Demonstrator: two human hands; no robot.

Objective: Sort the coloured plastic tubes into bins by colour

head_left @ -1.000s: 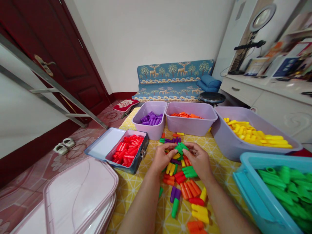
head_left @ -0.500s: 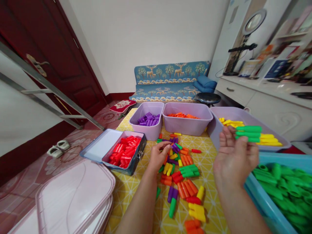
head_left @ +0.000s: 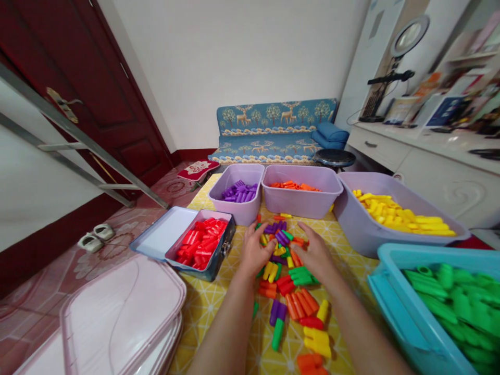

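A mixed pile of short plastic tubes (head_left: 279,250), like marker caps, lies on the yellow patterned tablecloth. They are purple, orange, green, yellow and red. At the pile's left edge rests my left hand (head_left: 255,250), fingers spread and thumb toward the pieces. My right hand (head_left: 315,255) reaches over the right side of the pile, open, its fingers above orange and green tubes. Neither hand holds anything that I can see. Nearer to me lie joined orange tubes (head_left: 301,303), a red tube (head_left: 311,322), yellow tubes (head_left: 317,341) and a green tube (head_left: 277,334).
Sorted tubes fill a tin box (head_left: 219,260) of red, lilac bins of purple (head_left: 238,211), orange (head_left: 299,203) and yellow (head_left: 357,229), and a blue bin (head_left: 394,307) of green. Stacked lids (head_left: 125,302) sit at left; a ladder (head_left: 78,143) stands beyond.
My right hand has moved left and down from over the yellow bin to the pile. The green tubes it held are no longer in it. My left hand's fingers have spread.
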